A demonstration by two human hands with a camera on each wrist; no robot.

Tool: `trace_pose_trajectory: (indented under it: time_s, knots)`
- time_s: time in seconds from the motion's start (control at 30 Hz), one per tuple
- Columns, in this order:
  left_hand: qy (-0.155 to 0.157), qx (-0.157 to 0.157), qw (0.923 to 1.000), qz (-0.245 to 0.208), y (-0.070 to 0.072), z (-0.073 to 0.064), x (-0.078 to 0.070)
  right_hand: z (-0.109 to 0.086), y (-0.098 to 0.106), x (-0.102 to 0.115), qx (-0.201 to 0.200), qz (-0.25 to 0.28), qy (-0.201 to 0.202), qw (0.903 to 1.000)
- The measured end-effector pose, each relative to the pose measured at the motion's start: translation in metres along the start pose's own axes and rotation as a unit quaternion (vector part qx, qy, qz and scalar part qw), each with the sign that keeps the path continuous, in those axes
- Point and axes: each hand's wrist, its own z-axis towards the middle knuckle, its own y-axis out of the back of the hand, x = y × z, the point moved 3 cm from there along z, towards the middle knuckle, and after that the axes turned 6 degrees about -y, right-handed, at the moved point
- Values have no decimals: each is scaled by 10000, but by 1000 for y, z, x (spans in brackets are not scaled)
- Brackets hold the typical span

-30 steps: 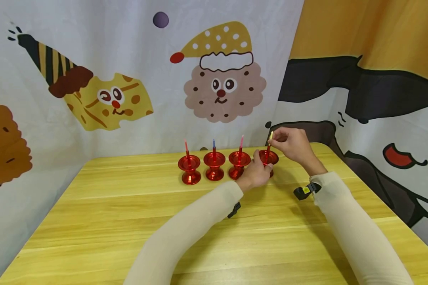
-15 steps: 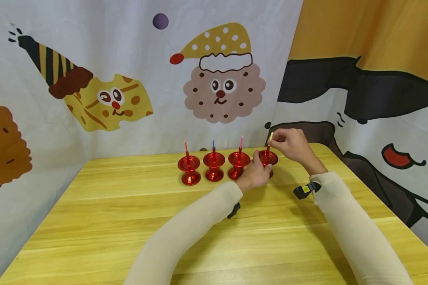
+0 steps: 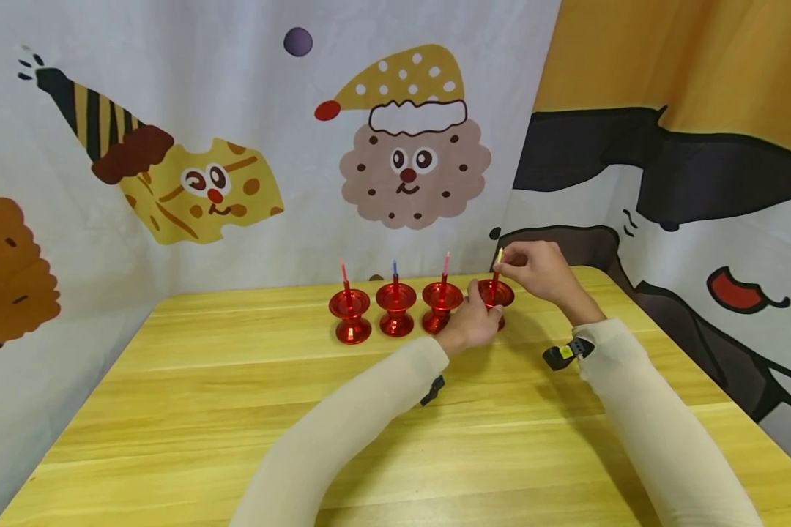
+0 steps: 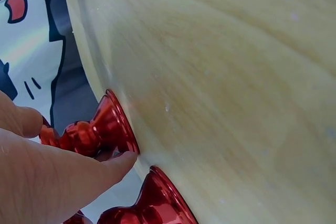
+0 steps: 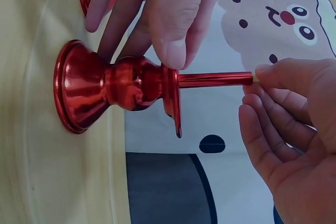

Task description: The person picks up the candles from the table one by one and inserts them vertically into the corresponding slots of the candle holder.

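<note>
In the head view, my left hand [image 3: 473, 322] holds the rightmost shiny red candle holder [image 3: 504, 294] steady on the table. In the right wrist view, its thumb rests on the dish rim of that holder [image 5: 136, 85], with fingers behind the stem. My right hand [image 3: 537, 269] pinches a thin yellow candle [image 3: 499, 255] between thumb and fingertips, at the top of the holder's upright red tube [image 5: 215, 80]. Only a sliver of yellow shows at the tube's mouth there; the fingers hide the rest. The left wrist view has the left hand [image 4: 47, 171] against the holder's flared base [image 4: 113, 121].
Left of the hands, matching red holders stand in a row: one with a pink candle [image 3: 446, 263], one with a blue candle [image 3: 395, 267], one with a red candle [image 3: 344, 271]. The wooden table [image 3: 237, 410] ends at a cartoon-printed curtain [image 3: 237, 66] behind them.
The right hand and the yellow candle sit very slightly lower over the holder. The left hand keeps its hold, and the other holders have not moved.
</note>
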Motion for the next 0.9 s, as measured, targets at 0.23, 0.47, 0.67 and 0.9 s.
trace_pose_trajectory:
  time_s: [0.23, 0.47, 0.67, 0.9]
  knots:
    - [-278, 66, 9996, -20, -6, 7, 14, -3, -1, -5, 26, 68, -136, 9999]
    - [-626, 561, 9950, -547, 23, -45, -8, -7, 0, -12, 122, 136, -81, 9998]
    - [-1290, 752, 9886, 179, 59, -89, -8, -18, 9, -19, 187, 35, 81, 9998]
    - [-1814, -214, 9765, 1146, 126, -137, 13, -32, 27, -38, 147, -217, 116, 9996]
